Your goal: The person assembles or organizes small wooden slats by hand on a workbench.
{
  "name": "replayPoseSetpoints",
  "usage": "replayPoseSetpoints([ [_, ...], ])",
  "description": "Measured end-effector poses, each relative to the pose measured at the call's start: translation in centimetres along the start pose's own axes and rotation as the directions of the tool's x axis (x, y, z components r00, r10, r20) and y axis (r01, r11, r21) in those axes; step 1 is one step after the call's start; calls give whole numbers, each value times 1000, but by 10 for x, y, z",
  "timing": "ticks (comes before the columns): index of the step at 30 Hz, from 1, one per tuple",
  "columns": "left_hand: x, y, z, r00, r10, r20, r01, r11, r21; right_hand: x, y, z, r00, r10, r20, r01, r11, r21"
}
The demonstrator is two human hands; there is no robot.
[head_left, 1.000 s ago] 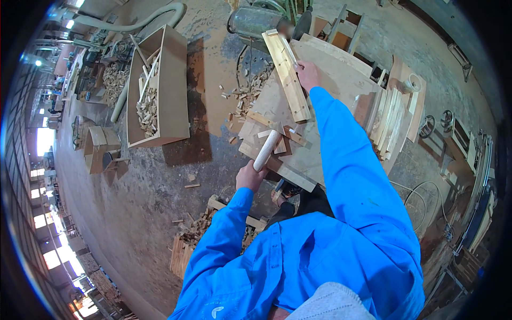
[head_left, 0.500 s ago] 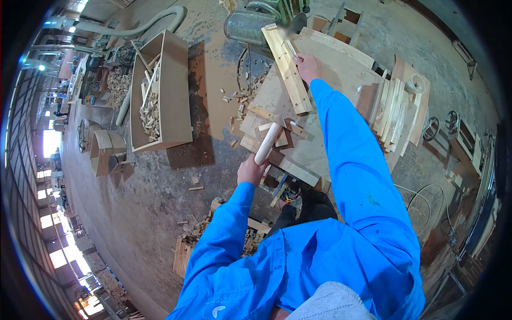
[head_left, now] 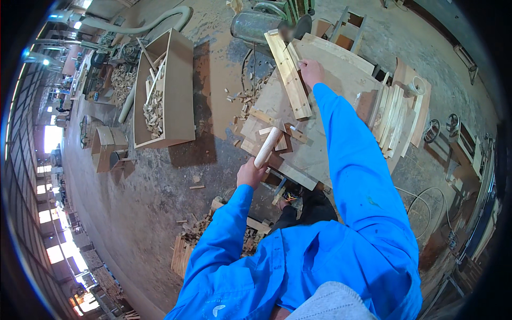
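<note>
My left hand (head_left: 250, 173) is closed around the near end of a thick, pale wooden rod (head_left: 268, 146). The rod's far end reaches over small wood offcuts (head_left: 282, 141) at the near left corner of the worktable (head_left: 341, 80). Farther out, my right hand (head_left: 311, 72) has its fingers bent together at the right edge of a long wooden board (head_left: 292, 80) with dark holes. A narrow light strip (head_left: 293, 55) lies along that edge by my fingertips; what they grip is hard to make out. Beyond the board's far end is a round, blurred saw blade (head_left: 286, 32).
A green machine (head_left: 256, 25) stands behind the table. Wooden slats (head_left: 392, 114) and a tape roll (head_left: 416, 85) are on the right. On the left floor sits a large open box (head_left: 178, 90) of wood pieces. More offcuts (head_left: 200, 229) are piled near my left arm.
My right hand has moved slightly nearer to me along the board's edge. The left hand keeps hold of the rod in nearly the same place. The whole view has shifted slightly.
</note>
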State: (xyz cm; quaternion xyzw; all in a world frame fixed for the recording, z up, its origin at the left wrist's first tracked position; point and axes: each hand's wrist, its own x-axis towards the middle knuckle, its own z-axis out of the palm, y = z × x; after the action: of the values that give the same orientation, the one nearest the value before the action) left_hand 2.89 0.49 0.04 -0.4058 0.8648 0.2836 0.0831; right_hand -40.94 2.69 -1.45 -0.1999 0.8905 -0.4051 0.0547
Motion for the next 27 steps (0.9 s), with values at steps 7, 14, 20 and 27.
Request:
replayPoseSetpoints([
  [7, 0, 7, -10, 998, -29, 62, 28, 999, 22, -12, 14, -17, 978, -3, -208, 10, 999, 32],
  [14, -4, 6, -12, 998, 6, 70, -9, 999, 37, -13, -2, -12, 990, -95, -100, 101, 993, 66],
  [20, -7, 7, -16, 997, -30, 67, 29, 1000, 6, 8, -15, 11, 998, 46, -31, -46, 999, 8],
  [27, -6, 6, -14, 995, -62, 73, 62, 998, -3, 37, -15, 29, 999, 27, -46, -25, 998, 50],
])
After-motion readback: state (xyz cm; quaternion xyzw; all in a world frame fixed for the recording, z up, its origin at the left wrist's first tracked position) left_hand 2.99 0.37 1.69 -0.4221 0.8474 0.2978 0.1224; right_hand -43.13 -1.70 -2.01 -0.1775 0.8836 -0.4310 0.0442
